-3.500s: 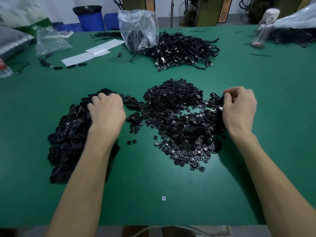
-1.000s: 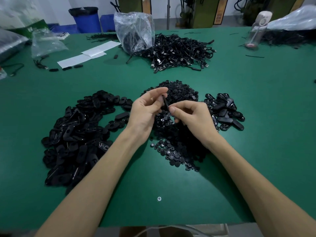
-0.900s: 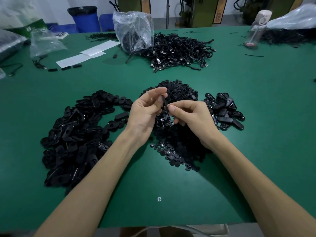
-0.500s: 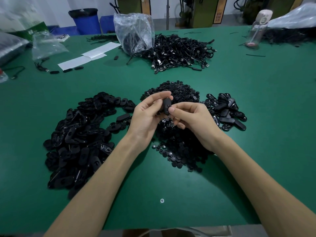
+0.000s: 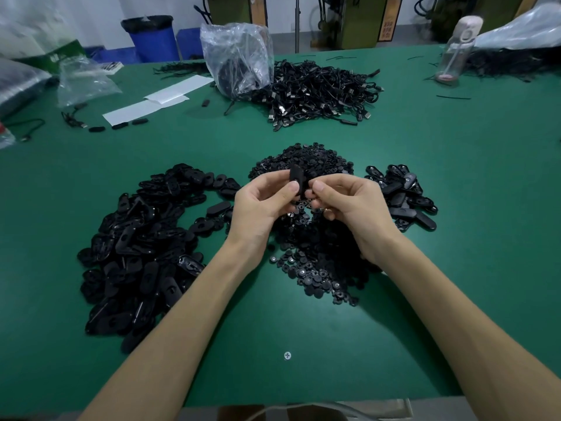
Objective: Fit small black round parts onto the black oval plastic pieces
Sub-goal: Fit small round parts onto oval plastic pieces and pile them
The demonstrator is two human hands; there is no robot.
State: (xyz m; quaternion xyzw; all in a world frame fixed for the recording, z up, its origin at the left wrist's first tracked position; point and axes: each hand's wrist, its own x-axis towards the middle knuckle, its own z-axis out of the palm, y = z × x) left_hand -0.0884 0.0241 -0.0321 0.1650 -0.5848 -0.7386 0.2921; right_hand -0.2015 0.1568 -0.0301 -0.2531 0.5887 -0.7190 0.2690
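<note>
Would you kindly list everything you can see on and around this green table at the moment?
table: one, green, fills the view
oval pieces: large heap, black, near left
smaller oval heap: one, black, right of centre
round parts: one heap, black, centre, beneath the hands
held oval piece: one, black, above the round parts
cables: one heap, black, far centre
plastic bag: one, clear, far centre beside cables
paper sheets: about two, white, far left
bottle: one, clear, far right
bin: one, blue, behind the table
screw: one, silver, near edge
left hand: one, pinching the held oval piece
right hand: one, fingers curled by that piece; grip hidden
</note>
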